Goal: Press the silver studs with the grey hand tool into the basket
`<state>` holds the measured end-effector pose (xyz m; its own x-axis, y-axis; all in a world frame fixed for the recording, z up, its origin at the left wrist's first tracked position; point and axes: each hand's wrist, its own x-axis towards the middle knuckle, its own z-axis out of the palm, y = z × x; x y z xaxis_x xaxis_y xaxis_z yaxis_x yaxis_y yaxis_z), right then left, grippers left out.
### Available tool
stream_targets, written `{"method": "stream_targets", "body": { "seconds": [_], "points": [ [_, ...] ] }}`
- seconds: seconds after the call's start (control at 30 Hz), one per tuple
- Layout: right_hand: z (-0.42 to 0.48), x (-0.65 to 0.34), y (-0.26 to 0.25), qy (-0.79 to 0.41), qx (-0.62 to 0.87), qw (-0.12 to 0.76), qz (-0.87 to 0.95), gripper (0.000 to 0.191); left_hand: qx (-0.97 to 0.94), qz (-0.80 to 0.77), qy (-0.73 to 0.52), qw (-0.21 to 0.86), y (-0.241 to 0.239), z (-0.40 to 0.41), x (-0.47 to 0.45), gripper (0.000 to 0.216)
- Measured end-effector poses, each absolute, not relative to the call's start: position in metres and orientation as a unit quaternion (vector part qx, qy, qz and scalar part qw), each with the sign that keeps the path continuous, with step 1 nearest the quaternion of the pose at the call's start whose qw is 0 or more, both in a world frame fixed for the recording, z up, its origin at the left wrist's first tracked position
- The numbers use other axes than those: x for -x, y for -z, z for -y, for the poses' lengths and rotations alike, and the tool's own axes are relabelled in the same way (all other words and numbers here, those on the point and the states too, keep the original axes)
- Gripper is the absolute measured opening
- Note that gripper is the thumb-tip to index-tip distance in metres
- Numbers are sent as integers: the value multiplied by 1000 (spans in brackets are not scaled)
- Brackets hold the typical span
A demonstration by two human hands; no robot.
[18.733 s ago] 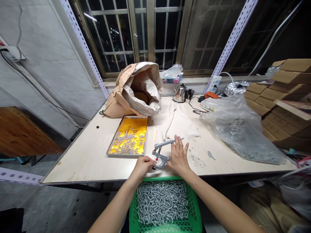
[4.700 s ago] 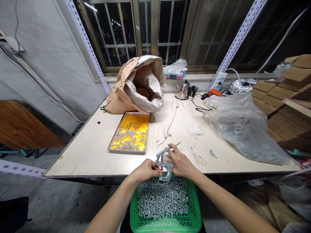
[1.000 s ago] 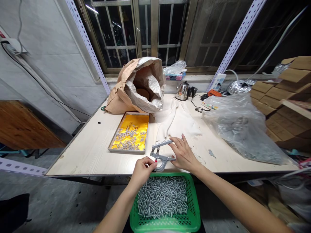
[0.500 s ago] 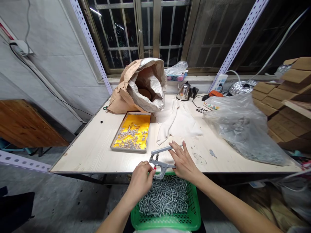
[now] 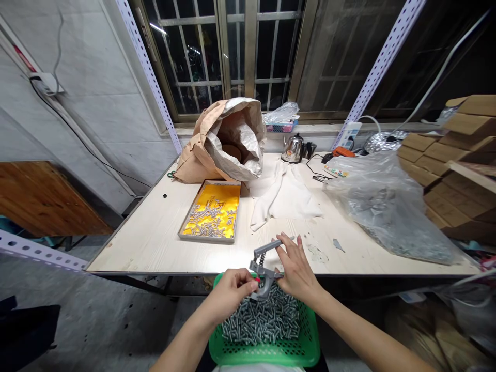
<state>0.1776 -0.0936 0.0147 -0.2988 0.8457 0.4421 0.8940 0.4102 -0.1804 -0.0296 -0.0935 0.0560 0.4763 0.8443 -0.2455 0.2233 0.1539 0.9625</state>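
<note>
My right hand (image 5: 298, 269) is wrapped round the two handles of grey metal hand-press pliers (image 5: 266, 274), whose spring shows between spread handles. The pliers' small red tip (image 5: 258, 279) sits near the jaw. At this tip the thumb and forefinger of my left hand (image 5: 231, 293) are pinched together; what lies between them is too small to make out. Under both hands a green plastic basket (image 5: 263, 356) holds a heap of small silvery metal pins or screws (image 5: 263, 320).
On the table (image 5: 147, 237) lie a shallow box (image 5: 206, 239) with yellow lining and small metal pieces, a large paper sack (image 5: 201, 150), a white cloth (image 5: 290, 199) and a clear plastic bag (image 5: 387, 206). A kettle (image 5: 293, 149) stands behind; cardboard boxes (image 5: 457, 170) are stacked right.
The pliers and both hands have moved down and slightly right, from the table edge to over the basket. The pliers stay in my right hand.
</note>
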Motion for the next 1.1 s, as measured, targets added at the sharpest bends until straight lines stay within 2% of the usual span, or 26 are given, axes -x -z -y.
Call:
{"method": "stream_targets", "body": {
  "seconds": [0.1, 0.3, 0.43, 0.5, 0.67, 0.97, 1.1],
  "points": [
    [94, -175, -13, 41, 536, 250, 805, 72, -510, -399, -263, 715, -56, 97, 26, 26],
    [88, -176, -16, 15, 495, 236, 836, 75, -451, -377, -287, 756, -53, 96, 26, 31],
    [85, -176, -15, 48, 505, 231, 830, 76, -513, -437, -320, 667, -46, 92, 28, 31],
    [85, -176, -15, 59, 505, 206, 836, 75, -573, -442, -289, 626, -44, 90, 30, 30],
    [83, -178, -13, 95, 522, 153, 833, 75, -627, -445, -200, 608, -42, 87, 33, 28],
    [71, -192, -7, 94, 539, 154, 823, 73, -658, -539, -233, 471, -46, 76, 39, 28],
    [67, -201, -11, 89, 570, 170, 799, 74, -730, -483, -134, 466, -42, 92, 43, 18]
  ]
}}
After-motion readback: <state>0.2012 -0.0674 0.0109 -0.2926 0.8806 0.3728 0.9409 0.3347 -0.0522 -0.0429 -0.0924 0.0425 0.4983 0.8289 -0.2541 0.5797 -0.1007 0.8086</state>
